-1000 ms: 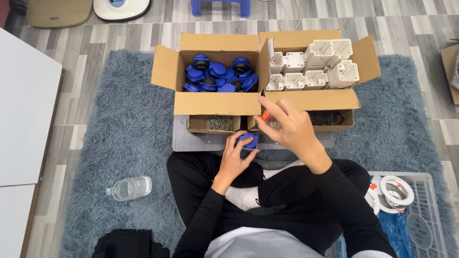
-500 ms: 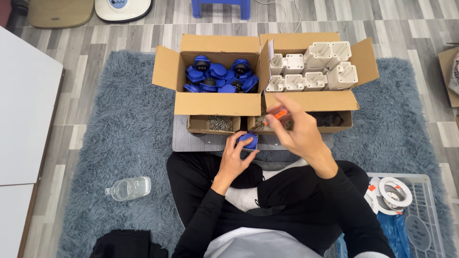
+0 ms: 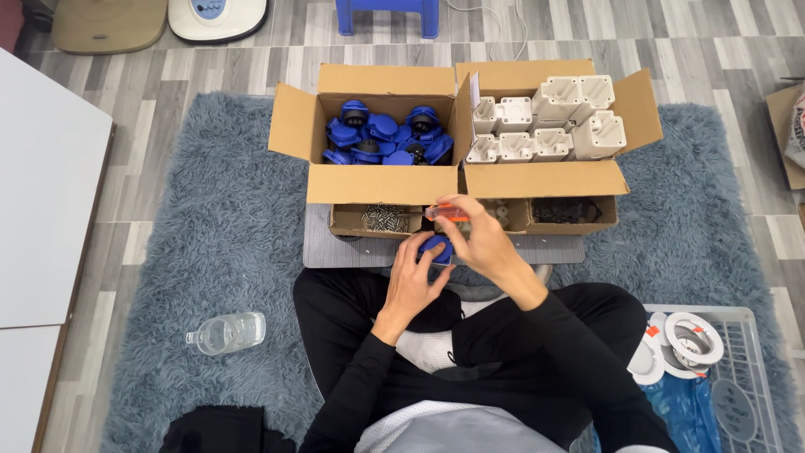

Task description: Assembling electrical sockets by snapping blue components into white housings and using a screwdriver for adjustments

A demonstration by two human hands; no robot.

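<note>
Our left hand cups a blue part; our right hand pinches an orange screwdriver, lying crosswise, tip seemingly leftward.

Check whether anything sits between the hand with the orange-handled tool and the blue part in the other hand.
Nothing visible does. The right hand holds the orange-handled tool directly above the blue part, which the left hand grips from below. The tool's tip is hidden.

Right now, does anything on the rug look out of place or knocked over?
Only one thing: a clear plastic bottle lies on its side on the grey rug, away from the cardboard boxes. I see no spill. The blue parts and white parts sit in their boxes.
</note>
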